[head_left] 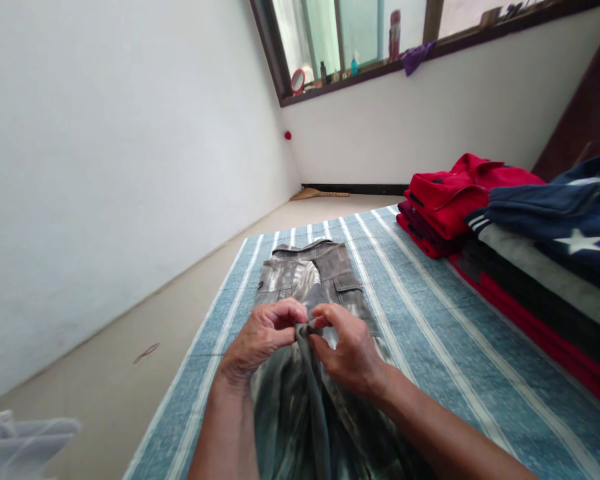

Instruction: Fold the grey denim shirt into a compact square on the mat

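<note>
A camouflage-patterned garment (280, 420) in grey and green, seemingly cargo trousers with a flap pocket, is spread along the striped cloth (420, 313). Its far end lies flat, while the near part is bunched and draped below my hands. My left hand (263, 337) pinches a fold of the fabric between thumb and fingers. Right beside it, my right hand (347, 347) pinches the same gathered spot, fingertips almost meeting the left ones. What lies exactly between the fingertips is partly hidden.
Folded red clothes (455, 200) are stacked at the right, beside another pile topped by a navy star-patterned garment (570, 220). A white wall (105, 167) rises at the left beyond a strip of floor (115, 380). A broom (320, 193) lies near the far wall.
</note>
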A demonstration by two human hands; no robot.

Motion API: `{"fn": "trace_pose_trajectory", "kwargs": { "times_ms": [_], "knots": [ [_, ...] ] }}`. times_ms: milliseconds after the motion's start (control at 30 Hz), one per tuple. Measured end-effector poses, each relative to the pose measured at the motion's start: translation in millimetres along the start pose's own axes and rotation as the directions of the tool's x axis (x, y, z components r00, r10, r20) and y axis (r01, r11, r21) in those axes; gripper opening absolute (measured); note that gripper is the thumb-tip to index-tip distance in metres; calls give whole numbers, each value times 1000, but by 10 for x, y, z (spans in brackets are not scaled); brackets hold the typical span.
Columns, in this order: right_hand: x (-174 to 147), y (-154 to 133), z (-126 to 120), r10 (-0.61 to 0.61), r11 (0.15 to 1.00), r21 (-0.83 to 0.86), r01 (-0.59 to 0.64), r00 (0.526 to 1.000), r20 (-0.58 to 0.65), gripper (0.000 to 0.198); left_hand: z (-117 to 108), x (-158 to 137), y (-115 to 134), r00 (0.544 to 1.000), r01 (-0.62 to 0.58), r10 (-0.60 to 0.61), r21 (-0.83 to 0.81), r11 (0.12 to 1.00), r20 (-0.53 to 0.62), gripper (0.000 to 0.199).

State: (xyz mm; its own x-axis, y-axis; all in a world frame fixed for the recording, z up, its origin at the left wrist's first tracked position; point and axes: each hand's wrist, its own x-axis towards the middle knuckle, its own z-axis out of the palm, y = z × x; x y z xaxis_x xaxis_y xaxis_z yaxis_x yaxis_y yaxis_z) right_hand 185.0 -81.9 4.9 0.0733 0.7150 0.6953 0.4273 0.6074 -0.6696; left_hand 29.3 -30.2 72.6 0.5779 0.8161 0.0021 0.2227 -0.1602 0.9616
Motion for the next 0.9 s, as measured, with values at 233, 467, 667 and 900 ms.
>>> {"fn": "trace_pose_trajectory", "kwargs": {
  "times_ms": [233, 467, 667, 900],
  "knots": [
    [-56, 242, 38, 119, 985, -141, -95, 978, 173, 18, -61, 5, -20, 999, -48, 49, 74, 996, -10, 12],
    [-58, 273, 117, 138, 977, -179, -113, 981, 135, 15, -93, 6, -25, 998, -55, 59, 106, 993, -29, 10],
    [-74, 264, 148, 176, 981, -103, -163, 975, 135, 14, -96, 2, -18, 995, -65, 74, 123, 990, -66, 11],
    [-89, 282, 162, 185, 981, -84, -174, 972, 147, 16, -41, 26, 18, 992, -94, 103, 131, 987, -66, 12]
  ]
}}
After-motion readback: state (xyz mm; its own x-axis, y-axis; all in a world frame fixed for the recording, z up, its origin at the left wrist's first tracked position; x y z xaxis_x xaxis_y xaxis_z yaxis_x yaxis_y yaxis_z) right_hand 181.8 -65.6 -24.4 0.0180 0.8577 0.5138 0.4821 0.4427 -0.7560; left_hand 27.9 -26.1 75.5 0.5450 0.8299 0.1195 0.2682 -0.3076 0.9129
